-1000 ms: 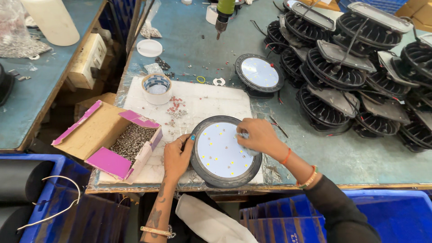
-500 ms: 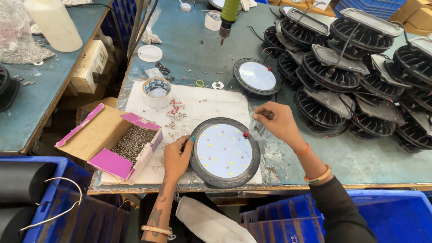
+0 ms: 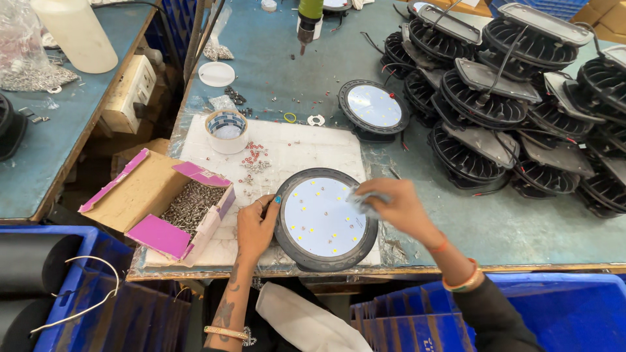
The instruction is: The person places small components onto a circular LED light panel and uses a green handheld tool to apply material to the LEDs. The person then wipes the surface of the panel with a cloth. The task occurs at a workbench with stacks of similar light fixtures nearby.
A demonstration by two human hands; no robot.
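Observation:
A round black lamp housing with a white LED disc (image 3: 323, 218) lies on a white sheet (image 3: 306, 150) at the table's near edge. My left hand (image 3: 256, 225) grips the lamp's left rim. My right hand (image 3: 394, 205) rests over the right part of the disc, pinching a small pale piece (image 3: 360, 201), perhaps a cloth or film, against it. A second similar lamp (image 3: 373, 106) lies further back on the green table.
Stacked black finned lamp bodies (image 3: 508, 98) fill the right side. An open cardboard box of screws (image 3: 189, 205), a tape roll (image 3: 226, 129) and loose small parts (image 3: 253, 160) lie on the left. A hanging screwdriver (image 3: 308, 19) is at the back. Blue crates (image 3: 554, 313) stand below.
My right hand went out to the right of the lamp, then came back over the disc holding a small pale piece. The left hand stayed on the rim.

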